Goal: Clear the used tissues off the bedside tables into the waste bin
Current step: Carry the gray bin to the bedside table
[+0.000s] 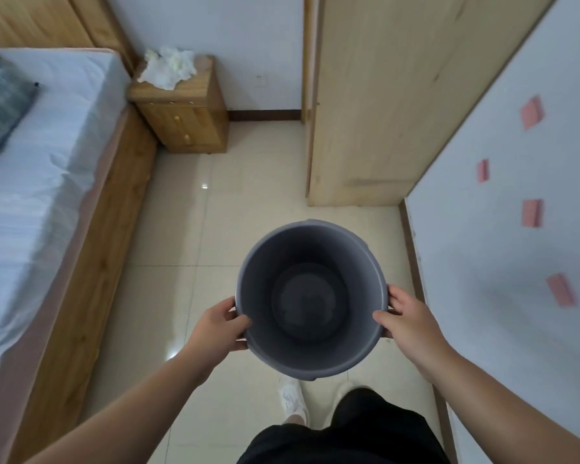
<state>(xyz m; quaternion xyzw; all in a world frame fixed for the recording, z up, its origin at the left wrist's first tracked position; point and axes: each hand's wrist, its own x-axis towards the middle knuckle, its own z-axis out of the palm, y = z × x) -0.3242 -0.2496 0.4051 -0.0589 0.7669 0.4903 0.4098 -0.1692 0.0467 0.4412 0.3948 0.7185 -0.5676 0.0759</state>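
The left hand (pixel 226 324) and right hand (pixel 406 318) curl over opposite rim edges of the grey waste bin (pixel 258 296), held empty above the tiled floor (pixel 215 229). This looks like the carrying step. Next, the bin should go beside the tabletop (pixel 195 85) ahead, where crumpled tissues (pixel 169 67) lie piled, between bed (pixel 41 145) and wardrobe (pixel 399 95).
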